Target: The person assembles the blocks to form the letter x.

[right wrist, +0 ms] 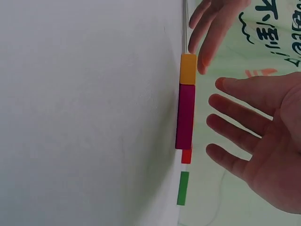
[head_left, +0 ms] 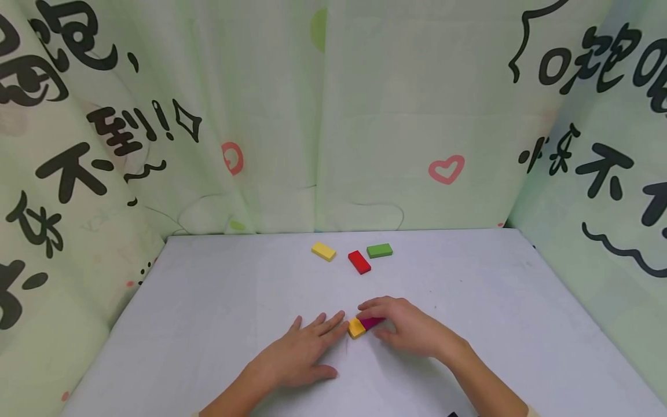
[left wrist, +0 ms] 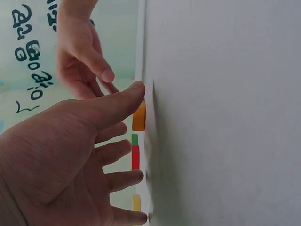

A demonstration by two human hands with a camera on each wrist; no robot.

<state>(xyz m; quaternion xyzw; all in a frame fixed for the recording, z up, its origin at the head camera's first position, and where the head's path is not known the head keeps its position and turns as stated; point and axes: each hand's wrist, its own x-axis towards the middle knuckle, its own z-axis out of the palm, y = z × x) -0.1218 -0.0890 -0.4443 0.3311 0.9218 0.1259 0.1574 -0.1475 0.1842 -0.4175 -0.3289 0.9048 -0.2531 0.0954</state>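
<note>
An orange block [head_left: 356,328] and a purple block [head_left: 371,322] lie end to end on the white table in front of me. My left hand [head_left: 302,356] is spread out low over the table, its fingertips right at the orange block's left side. Above the purple block arches my right hand [head_left: 411,329], covering part of it in the head view. The right wrist view shows a gap between those loosely extended fingers [right wrist: 240,127] and the purple block's side. Neither hand grips anything.
Farther back on the table [head_left: 219,289] lie a yellow block [head_left: 323,251], a red block [head_left: 359,262] and a green block [head_left: 379,251]. A printed pale green curtain [head_left: 281,116] hangs behind the table and along both sides.
</note>
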